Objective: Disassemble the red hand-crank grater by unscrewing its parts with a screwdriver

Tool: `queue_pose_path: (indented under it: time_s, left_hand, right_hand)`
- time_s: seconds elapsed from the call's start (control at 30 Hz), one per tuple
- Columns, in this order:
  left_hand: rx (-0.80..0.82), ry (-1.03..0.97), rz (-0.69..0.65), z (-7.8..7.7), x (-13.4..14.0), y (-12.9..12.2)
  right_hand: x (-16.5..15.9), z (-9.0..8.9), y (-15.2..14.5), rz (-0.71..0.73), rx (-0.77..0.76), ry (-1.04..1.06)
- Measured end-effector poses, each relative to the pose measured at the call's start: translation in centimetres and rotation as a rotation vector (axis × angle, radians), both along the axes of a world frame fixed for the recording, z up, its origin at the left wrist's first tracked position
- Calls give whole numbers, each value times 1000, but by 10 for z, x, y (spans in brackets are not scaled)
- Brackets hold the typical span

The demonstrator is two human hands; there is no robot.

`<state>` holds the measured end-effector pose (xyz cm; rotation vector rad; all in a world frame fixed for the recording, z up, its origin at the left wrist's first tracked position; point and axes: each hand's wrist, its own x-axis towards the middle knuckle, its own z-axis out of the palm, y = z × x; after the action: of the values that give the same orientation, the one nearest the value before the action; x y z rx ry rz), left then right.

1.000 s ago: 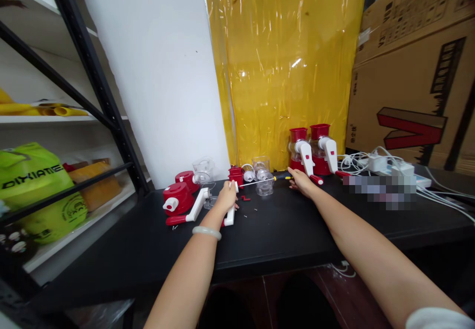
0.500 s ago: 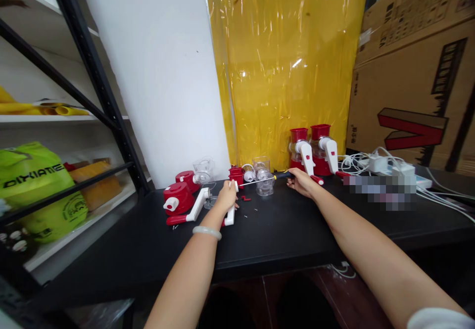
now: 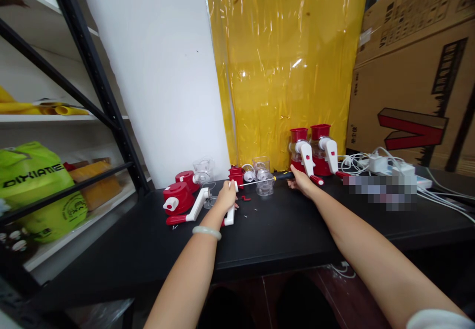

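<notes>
My right hand (image 3: 301,180) is closed around the black-and-yellow handle of a screwdriver (image 3: 284,175). Its long shaft runs left to a white plastic end held by my left hand (image 3: 225,197). That hand is wrapped round a white crank handle (image 3: 230,216) with a red grip; my fingers hide part of it, and the tip's exact contact is too small to tell. Behind the shaft stand a clear plastic housing (image 3: 264,184) and a red part (image 3: 235,174). A small red piece (image 3: 245,198) and loose screws (image 3: 245,216) lie just right of my left hand.
Left on the black table (image 3: 282,240) are a red base (image 3: 178,198) and another white crank (image 3: 199,205). Two red-and-white hand-crank grinders (image 3: 299,133) stand at the back right. White cables (image 3: 354,163) and a large carton (image 3: 404,86) are farther right; a shelf rack (image 3: 111,106) is left.
My right hand's fingers have shifted slightly on the screwdriver handle, as if turned a little. My left hand and the crank handle stay in place.
</notes>
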<state>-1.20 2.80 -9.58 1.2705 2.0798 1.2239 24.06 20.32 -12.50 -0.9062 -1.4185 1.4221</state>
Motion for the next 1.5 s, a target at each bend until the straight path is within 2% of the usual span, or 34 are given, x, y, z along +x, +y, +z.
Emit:
queue_pose_path:
  time_s: [0.07,0.2,0.67,0.9,1.03,1.17,1.5]
  left_hand:
    - [-4,-1,-2,0,0,0]
    - [-6,0,-5,-2,-1,1]
    - [3,-10,-11,-2,0,2]
    - [4,-3,-8,-4,-2,3]
    - [4,-6,-12,-5,-3,4]
    - [-3,-8,-10,-4,-2,3]
    - [-10,17,-7,-2,0,2]
  right_hand:
    - [1,-3,1,-4,35,13]
    - [2,-5,-1,23,-7,106]
    - [3,13,-15,94,-102,276]
    - [0,7,-7,35,-101,208]
    - [-1,1,-1,-6,-44,74]
    - [1,-3,1,-9,28,32]
    - [0,-1,-5,57,-40,215]
